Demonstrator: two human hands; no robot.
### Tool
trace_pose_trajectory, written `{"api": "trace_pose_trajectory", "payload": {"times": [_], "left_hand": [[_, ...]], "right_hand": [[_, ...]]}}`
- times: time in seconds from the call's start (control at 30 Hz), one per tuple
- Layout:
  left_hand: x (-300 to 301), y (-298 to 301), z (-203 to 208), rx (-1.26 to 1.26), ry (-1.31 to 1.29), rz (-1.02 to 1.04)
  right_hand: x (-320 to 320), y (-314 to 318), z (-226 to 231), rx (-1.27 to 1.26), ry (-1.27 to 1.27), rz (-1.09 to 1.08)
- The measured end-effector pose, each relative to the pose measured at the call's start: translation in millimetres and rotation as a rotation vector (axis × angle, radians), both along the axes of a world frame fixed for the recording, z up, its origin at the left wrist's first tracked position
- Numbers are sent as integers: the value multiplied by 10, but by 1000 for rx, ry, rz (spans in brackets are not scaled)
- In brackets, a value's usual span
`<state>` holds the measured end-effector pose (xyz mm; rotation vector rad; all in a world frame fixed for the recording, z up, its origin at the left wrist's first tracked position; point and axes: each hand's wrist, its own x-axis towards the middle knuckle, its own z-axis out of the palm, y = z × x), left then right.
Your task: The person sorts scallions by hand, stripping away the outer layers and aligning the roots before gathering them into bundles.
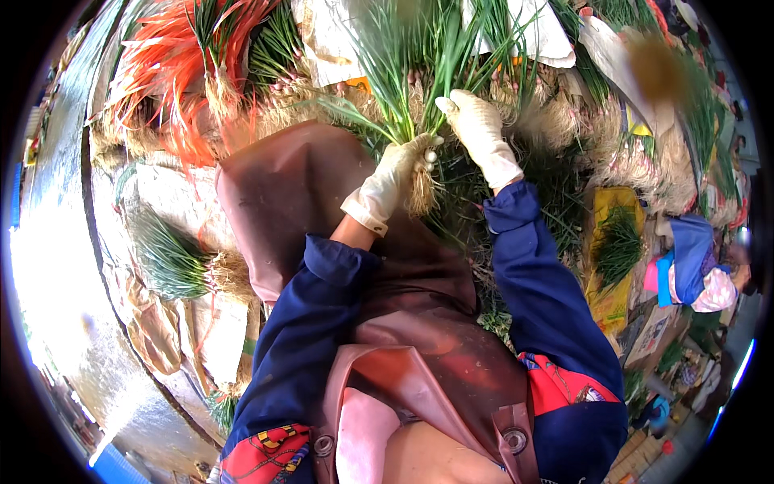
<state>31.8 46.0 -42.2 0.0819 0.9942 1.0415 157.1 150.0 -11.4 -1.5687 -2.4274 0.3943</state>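
A bunch of green onions [403, 81] stands upright in front of me, its long leaves fanning out at the top. My left hand [397, 173], in a pale glove, is closed around the lower stems, and the tan roots [422, 190] hang out below the fingers. Just to its right, my right hand [477, 129], gloved too, has its fingers drawn together against the bunch's right edge. Whatever lies between those fingertips is too small to make out.
Orange-red plastic strips [161, 73] lie at the far left beside more rooted bunches. Another onion bunch [173, 258] rests on sacking to my left. Loose green leaves [548, 185] litter the ground at right, near a yellow sack [610, 302]. Another person [695, 262] is at the right edge.
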Motion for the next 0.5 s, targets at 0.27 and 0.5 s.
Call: {"api": "trace_pose_trajectory", "payload": {"times": [0.27, 0.5], "left_hand": [[-88, -60, 117, 48, -337, 46], [-92, -37, 154, 76, -406, -1]], "right_hand": [[1102, 365, -95, -1051, 489, -243], [237, -184, -456, -1216, 1297, 65]]}}
